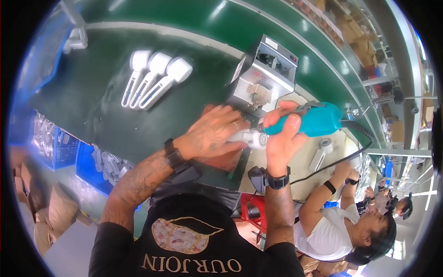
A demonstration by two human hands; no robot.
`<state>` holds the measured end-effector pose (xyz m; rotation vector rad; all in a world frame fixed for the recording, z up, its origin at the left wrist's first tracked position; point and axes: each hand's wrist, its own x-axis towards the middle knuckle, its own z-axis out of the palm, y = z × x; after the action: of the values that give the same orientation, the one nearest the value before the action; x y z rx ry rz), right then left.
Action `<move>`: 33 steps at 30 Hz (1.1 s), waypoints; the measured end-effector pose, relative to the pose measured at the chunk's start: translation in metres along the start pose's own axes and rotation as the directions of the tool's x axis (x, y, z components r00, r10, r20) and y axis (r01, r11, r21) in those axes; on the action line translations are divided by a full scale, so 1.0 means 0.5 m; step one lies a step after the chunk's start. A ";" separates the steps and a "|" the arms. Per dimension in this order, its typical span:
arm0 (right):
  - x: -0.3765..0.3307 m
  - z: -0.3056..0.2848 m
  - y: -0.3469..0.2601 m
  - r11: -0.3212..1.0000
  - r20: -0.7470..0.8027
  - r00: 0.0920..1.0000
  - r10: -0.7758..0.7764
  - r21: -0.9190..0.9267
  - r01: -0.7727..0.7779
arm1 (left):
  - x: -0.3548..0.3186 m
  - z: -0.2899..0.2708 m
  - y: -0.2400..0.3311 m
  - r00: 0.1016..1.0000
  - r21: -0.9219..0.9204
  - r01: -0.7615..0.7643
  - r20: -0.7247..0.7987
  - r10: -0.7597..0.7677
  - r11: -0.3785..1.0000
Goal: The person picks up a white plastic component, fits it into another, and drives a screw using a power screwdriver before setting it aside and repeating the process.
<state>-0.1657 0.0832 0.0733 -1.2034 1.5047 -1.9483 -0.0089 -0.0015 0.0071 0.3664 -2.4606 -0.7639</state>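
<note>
My left hand (213, 131) is closed around a small white handheld device (251, 137) with a round grille at one end. In my right hand (284, 138) is a teal electric screwdriver (320, 119), lying sideways with its tip toward the device. Whether the tip touches it cannot be made out. Just beyond my hands stands a grey screw feeder (265, 76). Farther left, several white handled pieces with round heads (157, 76) lie fanned out side by side on the green tabletop (92, 83).
A reddish-brown mat (224, 162) lies under my left hand. A black coiled cord (367, 131) runs from the screwdriver. Another white piece (321, 154) rests on the pale board at right. Blue bins (87, 168) of parts stand lower left. A co-worker (332, 226) sits close on my right.
</note>
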 end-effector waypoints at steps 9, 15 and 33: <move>-0.014 0.005 0.023 0.999 0.036 0.999 0.015 0.046 -0.017 | -0.003 -0.007 0.001 0.999 -0.014 -0.043 -0.012 0.043 0.999; -0.021 0.005 0.035 0.998 0.080 0.997 0.010 0.068 -0.015 | -0.001 -0.001 0.002 1.000 0.002 -0.015 0.015 0.015 1.000; 0.068 0.035 0.010 0.995 -0.053 0.994 -0.093 -0.026 0.092 | -0.002 0.000 0.000 1.000 0.015 -0.019 -0.018 0.020 1.000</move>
<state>-0.1711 0.0461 0.0825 -1.2608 1.5283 -2.0439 -0.0082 -0.0008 0.0066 0.3528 -2.4503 -0.7320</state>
